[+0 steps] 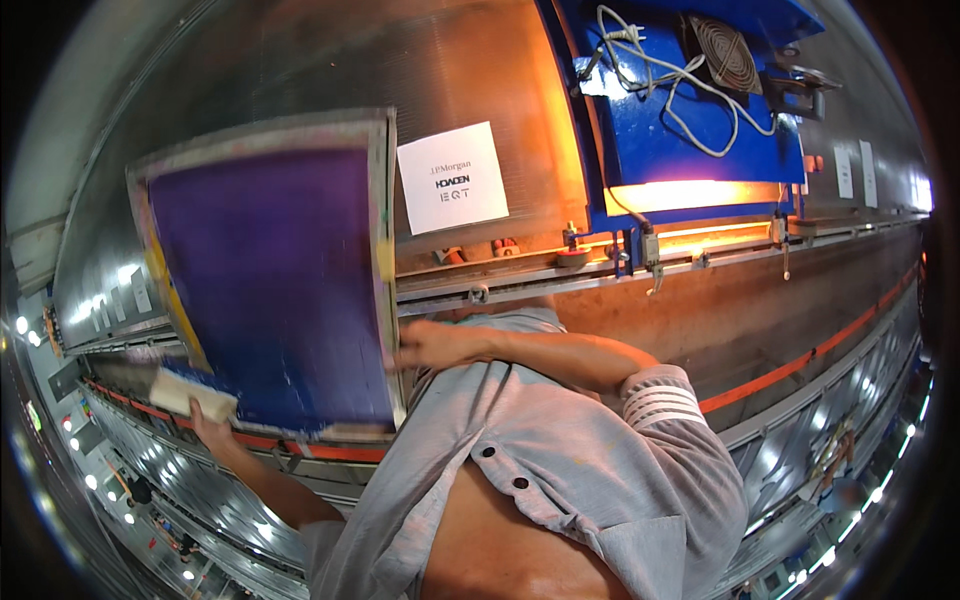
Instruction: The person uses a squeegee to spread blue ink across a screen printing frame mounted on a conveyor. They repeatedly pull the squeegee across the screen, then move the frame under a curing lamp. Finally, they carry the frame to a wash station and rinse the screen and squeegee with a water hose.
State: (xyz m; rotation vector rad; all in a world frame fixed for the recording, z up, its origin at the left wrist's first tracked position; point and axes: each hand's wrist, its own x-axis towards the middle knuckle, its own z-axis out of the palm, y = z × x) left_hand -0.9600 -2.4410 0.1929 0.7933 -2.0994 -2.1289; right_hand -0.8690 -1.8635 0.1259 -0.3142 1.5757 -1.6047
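A large screen frame [265, 270] with purple-blue mesh, pale rims and yellow tape is tilted at left of centre, slightly blurred. At its lower left corner my left hand [210, 415] grips a pale, block-like bar [183, 390], fingers closed on it. My right hand [430, 343] is at the frame's lower right edge, its fingers blurred and partly lost against the rim; whether they grip it is unclear.
A blue heater unit [680, 140] with fan grille and white cable glows orange on the long metal table [310, 70]. A printed white sheet [450, 178] lies beside the frame. Metal rails [470, 296] run along the near edge. Distant people [835, 475] appear at lower right.
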